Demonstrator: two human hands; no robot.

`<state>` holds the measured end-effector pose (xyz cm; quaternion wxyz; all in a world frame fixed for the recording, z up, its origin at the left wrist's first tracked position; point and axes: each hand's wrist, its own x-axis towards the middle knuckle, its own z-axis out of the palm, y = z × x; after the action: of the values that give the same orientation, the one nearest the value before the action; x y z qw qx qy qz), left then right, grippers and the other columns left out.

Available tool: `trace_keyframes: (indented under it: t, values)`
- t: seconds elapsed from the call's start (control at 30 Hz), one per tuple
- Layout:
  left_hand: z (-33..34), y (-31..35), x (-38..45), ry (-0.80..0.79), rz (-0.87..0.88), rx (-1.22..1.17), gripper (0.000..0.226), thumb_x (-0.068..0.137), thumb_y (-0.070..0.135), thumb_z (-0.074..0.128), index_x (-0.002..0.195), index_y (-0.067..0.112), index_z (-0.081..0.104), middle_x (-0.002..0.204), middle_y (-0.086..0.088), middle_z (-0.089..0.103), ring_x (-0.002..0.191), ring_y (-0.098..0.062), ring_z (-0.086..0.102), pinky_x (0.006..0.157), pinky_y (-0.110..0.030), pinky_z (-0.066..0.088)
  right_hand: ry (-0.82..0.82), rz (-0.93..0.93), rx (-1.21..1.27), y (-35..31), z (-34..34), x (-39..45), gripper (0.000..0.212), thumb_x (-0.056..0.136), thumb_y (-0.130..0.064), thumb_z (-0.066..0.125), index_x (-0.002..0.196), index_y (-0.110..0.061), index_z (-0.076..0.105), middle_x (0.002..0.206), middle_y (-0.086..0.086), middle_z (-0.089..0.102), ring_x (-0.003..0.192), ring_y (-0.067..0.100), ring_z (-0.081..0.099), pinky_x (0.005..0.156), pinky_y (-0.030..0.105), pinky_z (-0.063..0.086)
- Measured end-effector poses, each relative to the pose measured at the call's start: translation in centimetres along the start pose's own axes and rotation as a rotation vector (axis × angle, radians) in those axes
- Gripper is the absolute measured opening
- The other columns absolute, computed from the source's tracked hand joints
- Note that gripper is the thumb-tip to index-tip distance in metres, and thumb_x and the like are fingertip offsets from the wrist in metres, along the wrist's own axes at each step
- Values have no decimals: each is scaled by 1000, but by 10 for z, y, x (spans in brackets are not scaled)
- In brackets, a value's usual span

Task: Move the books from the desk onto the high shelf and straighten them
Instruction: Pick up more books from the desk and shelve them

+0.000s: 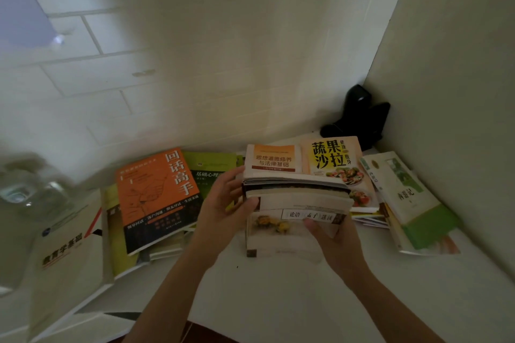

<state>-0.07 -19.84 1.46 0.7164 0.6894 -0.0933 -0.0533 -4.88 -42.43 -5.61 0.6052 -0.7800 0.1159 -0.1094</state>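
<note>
your left hand [225, 198] curls round the left edge of the small stack of pale paperback books [295, 203] mid-desk, your right hand [331, 234] clamps its near right corner, thumb on the cover. i'd judge it fairly heavy and prone to shear, glossy covers sliding, so squeeze both sides and support underneath. just behind lies the yellow salad cookbook [337, 164], left the orange-and-black paperback [158, 200] on a loose pile, right the white-and-green book [409, 200]. the black gadget [359, 117] sits in the corner, well clear on the white desk [278, 301].
</note>
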Motion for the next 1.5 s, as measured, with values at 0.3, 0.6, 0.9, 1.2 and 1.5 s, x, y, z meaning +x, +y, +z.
trace_keyframes:
  t: [0.3, 0.6, 0.9, 1.2, 1.5]
  values:
    - [0, 20, 8, 67, 66, 341, 10, 86, 11, 68, 93, 18, 65, 103, 6, 67, 102, -9, 63, 74, -13, 53, -13, 33, 28, -5, -1, -3, 46, 82, -10, 74, 118, -27, 52, 110, -13, 64, 94, -15, 60, 73, 4, 47]
    - [-14, 29, 6, 65, 34, 212, 6, 88, 1, 62, 83, 5, 62, 112, 7, 70, 110, -18, 64, 82, -34, 59, -7, 54, 38, -1, 0, -6, 48, 81, -12, 74, 124, -18, 53, 113, -6, 66, 98, -10, 61, 76, 7, 49]
    - [-26, 2, -12, 74, 13, 214, 36, 80, -3, 70, 103, 22, 58, 103, 2, 69, 97, -12, 67, 78, -29, 56, -3, 70, 40, 1, -2, -8, 47, 81, -12, 74, 123, -19, 53, 112, -7, 66, 98, -9, 61, 75, 8, 50]
    - [-21, -32, -16, 107, -28, 368, 17, 84, -4, 66, 95, 7, 59, 96, 4, 73, 94, -8, 69, 85, -39, 56, -7, 71, 19, 2, -1, -9, 44, 82, -14, 74, 119, -22, 53, 110, -9, 66, 95, -12, 61, 74, 6, 49]
    - [-37, -19, -27, 38, 33, 353, 41, 89, -6, 57, 114, 26, 51, 106, 7, 70, 101, -10, 67, 85, -37, 57, 3, 84, 11, 5, 0, -9, 51, 81, -17, 73, 126, -19, 50, 114, -9, 64, 96, -15, 59, 75, 5, 49]
